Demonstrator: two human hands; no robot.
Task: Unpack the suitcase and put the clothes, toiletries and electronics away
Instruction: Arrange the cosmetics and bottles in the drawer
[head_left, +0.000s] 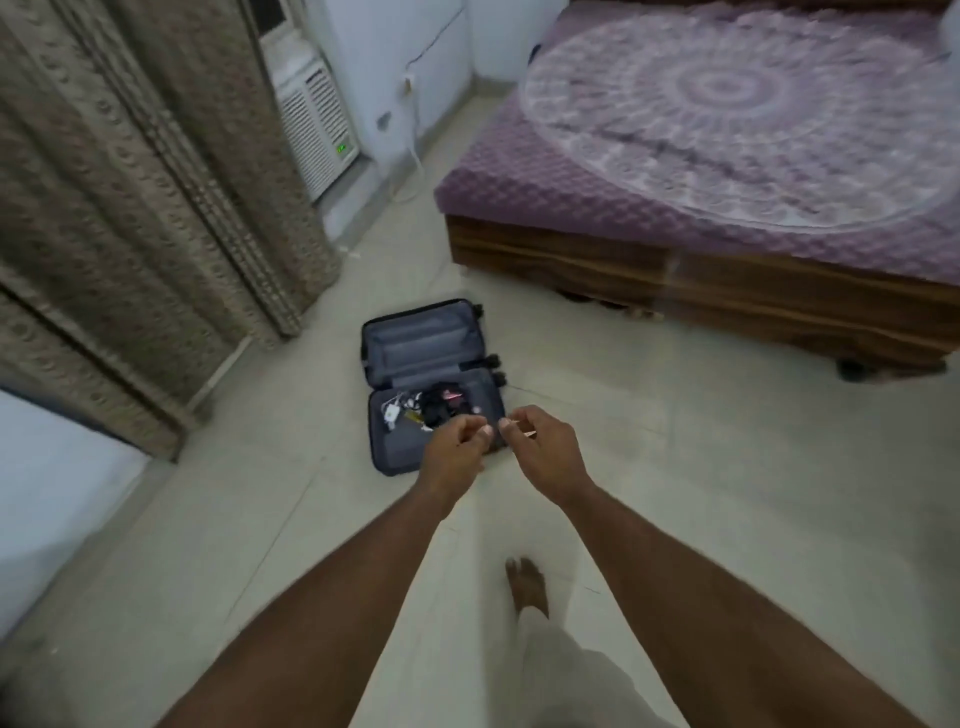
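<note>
No text, label, brand or number can be read anywhere. The only sign-like mark is a small green lit display on the lower corner of the white air conditioner (317, 124), and it is too blurred to read. In the open suitcase (415, 343), on the floor below the air conditioner, some small items lie, but any print on them is too small and blurred to tell.

2 bare forearms, 1 bare foot (527, 584), pale light-coloured trouser leg (566, 670)
</note>
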